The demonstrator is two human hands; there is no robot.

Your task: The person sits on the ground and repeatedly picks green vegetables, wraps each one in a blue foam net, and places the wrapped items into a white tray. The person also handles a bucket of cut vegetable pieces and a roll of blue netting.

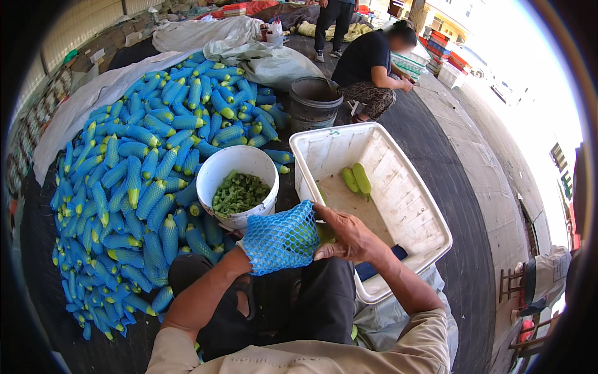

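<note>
A blue mesh net sleeve (280, 238) covers my left hand (254, 252), whose fingers are hard to make out beneath it. Through the mesh shows a pale green squash (324, 232), probably a zucchini, held in that hand. My right hand (348, 236) grips its uncovered end, thumb below and fingers at the net's upper edge. Just beyond, a white bucket (237, 156) contains cut green stems (240, 191). To the right stands a white plastic crate (406, 205) with bare green squashes (359, 180) and a dark blue flat object (380, 262) inside.
A large heap of blue-netted squashes (154, 154) spreads at left, edged by pale sheeting (98, 107). A dark bucket (315, 103) stands behind the crate. Another person (369, 70) squats beyond it; someone stands farther back (334, 23). Stacked crates (441, 53) are at upper right.
</note>
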